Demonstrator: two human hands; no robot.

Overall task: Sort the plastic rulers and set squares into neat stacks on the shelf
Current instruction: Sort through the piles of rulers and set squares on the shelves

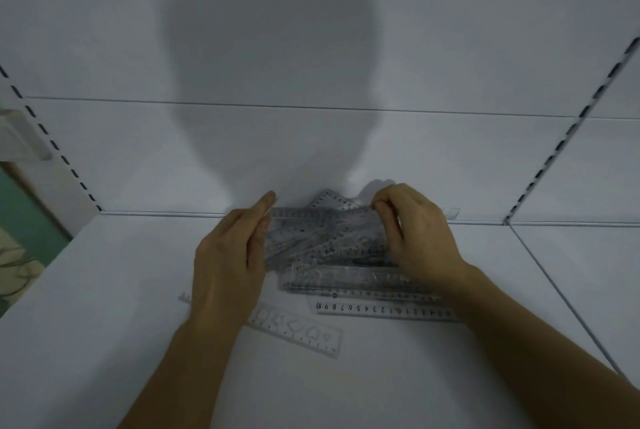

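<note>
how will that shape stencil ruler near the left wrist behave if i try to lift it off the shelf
The stencil ruler looks thin and lies flat on the shelf, so it is probably hard to get a fingertip under; sliding it to the edge may help. It looks like clear plastic with cut-outs, so likely light and a little bendy. It won't roll.

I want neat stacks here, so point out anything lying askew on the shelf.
The stencil ruler lies alone near the front, slanted across the shelf, partly under the left hand. The numbered ruler sticks out from under the pile that both hands hold.
</note>
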